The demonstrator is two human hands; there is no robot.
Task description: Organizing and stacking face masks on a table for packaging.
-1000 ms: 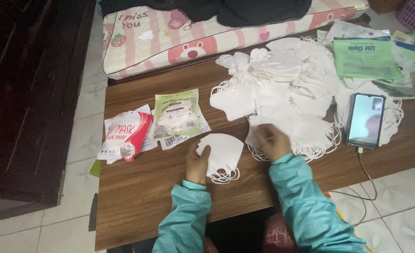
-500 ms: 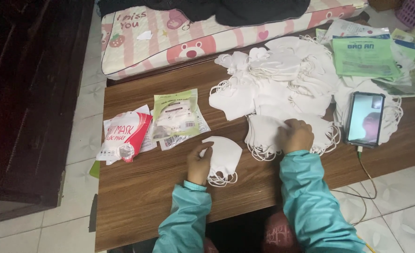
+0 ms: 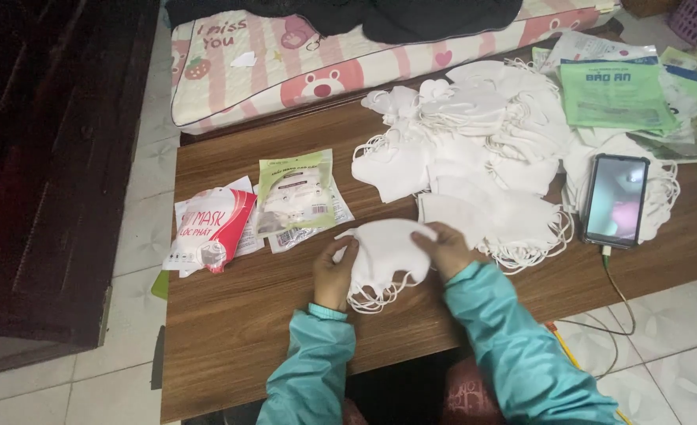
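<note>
Head cam looking down: both hands are on a small stack of white face masks (image 3: 384,252) lying on the wooden desk (image 3: 238,330) right in front of the person, just left of the big heap of loose masks (image 3: 482,149). Left hand (image 3: 334,274) pinches the stack's left edge, right hand (image 3: 447,250) pinches the right end, fingers curled over the top, so both are closed on it. Looks to me like the squaring-up step, getting the stack even. I'd guess the next move needs a firm grip so the layers don't slide and the dangling ear loops don't snag. The stack's long axis runs left to right, tilted up a bit to the right, loops hanging toward the person. Sealed mask packets (image 3: 293,193) sit to the left, a phone (image 3: 616,201) to the right
</note>
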